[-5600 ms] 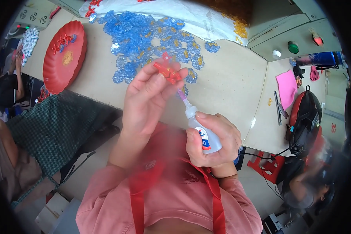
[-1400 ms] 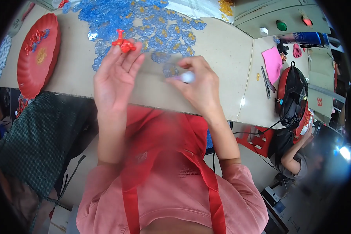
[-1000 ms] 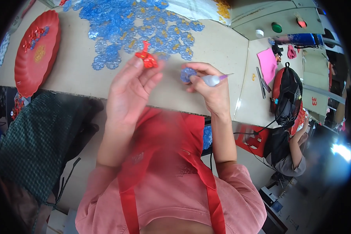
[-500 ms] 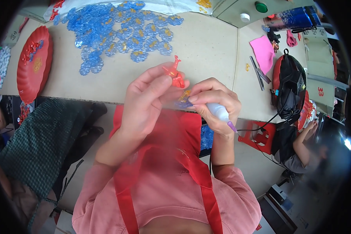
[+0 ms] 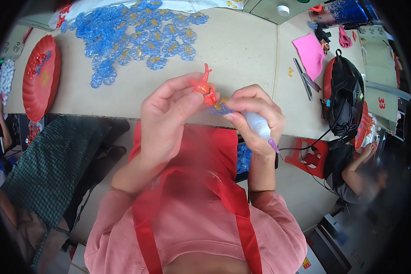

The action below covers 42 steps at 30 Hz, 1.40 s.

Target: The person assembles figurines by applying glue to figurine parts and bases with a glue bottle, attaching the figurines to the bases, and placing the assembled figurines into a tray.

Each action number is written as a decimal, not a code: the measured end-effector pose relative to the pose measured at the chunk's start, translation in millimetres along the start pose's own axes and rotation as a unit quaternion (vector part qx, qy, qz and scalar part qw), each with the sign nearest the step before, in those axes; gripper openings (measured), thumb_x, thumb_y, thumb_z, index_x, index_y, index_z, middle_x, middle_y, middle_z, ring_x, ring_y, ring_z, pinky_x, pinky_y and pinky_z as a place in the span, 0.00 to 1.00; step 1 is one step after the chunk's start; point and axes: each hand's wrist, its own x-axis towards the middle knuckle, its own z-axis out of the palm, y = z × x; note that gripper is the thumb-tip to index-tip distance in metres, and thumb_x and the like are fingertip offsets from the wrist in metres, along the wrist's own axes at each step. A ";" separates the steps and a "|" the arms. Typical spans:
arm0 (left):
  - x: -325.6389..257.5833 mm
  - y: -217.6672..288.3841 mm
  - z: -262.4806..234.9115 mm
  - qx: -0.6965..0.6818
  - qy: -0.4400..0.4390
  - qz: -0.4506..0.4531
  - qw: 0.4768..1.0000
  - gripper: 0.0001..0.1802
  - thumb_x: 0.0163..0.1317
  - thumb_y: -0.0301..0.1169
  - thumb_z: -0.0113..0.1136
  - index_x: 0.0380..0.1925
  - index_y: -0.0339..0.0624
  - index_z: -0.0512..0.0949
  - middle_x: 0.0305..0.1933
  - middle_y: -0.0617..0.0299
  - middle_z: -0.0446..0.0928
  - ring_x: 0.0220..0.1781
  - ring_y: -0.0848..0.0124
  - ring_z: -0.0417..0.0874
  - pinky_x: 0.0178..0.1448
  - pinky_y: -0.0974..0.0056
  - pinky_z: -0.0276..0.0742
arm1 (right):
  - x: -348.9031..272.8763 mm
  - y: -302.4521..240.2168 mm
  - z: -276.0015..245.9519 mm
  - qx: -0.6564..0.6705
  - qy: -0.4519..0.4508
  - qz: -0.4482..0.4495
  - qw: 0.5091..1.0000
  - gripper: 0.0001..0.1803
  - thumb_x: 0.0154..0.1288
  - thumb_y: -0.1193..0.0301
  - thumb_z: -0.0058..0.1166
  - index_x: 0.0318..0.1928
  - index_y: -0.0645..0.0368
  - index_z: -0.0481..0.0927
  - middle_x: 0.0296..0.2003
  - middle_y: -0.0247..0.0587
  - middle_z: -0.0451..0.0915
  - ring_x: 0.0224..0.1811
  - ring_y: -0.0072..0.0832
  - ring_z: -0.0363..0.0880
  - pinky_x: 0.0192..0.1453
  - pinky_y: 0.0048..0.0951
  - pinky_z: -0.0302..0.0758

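In my left hand [image 5: 169, 109] a small red plastic figure [image 5: 204, 91], with a thin raised upper part, is pinched between thumb and fingers. My right hand [image 5: 260, 109] is closed, its fingertips holding a clear blue piece with a yellow part [image 5: 220, 108]. Tucked in the same hand is a whitish squeeze bottle with a purple tip [image 5: 258, 124], tip pointing down and to the right. The red figure's lower end is close beside the yellow part; whether they touch I cannot tell. Both hands are above the table's near edge.
Many clear blue flower-shaped pieces [image 5: 107, 34], several with yellow parts, spread over the far left of the table [image 5: 242, 50]. A red scalloped tray [image 5: 43, 89] stands left. At right are tweezers [image 5: 301, 77], a pink sheet [image 5: 309, 55] and a black bag [image 5: 345, 100]. Other people sit on both sides.
The red figure and the blue piece with the yellow part have come closer together. My right fingers have shifted slightly on the piece. The whole view has moved a little.
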 end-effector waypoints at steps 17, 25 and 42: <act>0.2 -4.3 -6.1 -0.009 0.011 0.022 1.000 0.15 0.56 0.20 0.53 0.45 0.30 0.70 0.43 0.50 0.76 0.46 0.69 0.77 0.53 0.66 0.70 | -2.8 -8.2 25.0 -0.160 0.112 -0.061 0.979 0.13 0.41 0.83 0.64 0.32 0.61 0.78 0.29 0.44 0.78 0.28 0.31 0.78 0.29 0.23 0.75; 0.6 -6.1 -11.3 -0.022 -0.018 0.032 0.999 0.14 0.56 0.19 0.52 0.44 0.30 0.70 0.43 0.48 0.76 0.46 0.67 0.77 0.53 0.64 0.70 | -4.5 -11.9 26.9 -0.161 0.118 -0.067 0.978 0.14 0.41 0.84 0.62 0.33 0.60 0.79 0.30 0.43 0.77 0.28 0.29 0.78 0.30 0.23 0.75; 4.1 -6.3 -6.8 0.014 -0.002 0.074 0.997 0.09 0.54 0.16 0.52 0.37 0.31 0.71 0.39 0.50 0.77 0.41 0.70 0.78 0.49 0.67 0.72 | -6.9 -3.3 28.2 -0.186 0.137 -0.113 0.966 0.15 0.41 0.84 0.63 0.33 0.62 0.77 0.29 0.43 0.76 0.28 0.30 0.78 0.29 0.25 0.76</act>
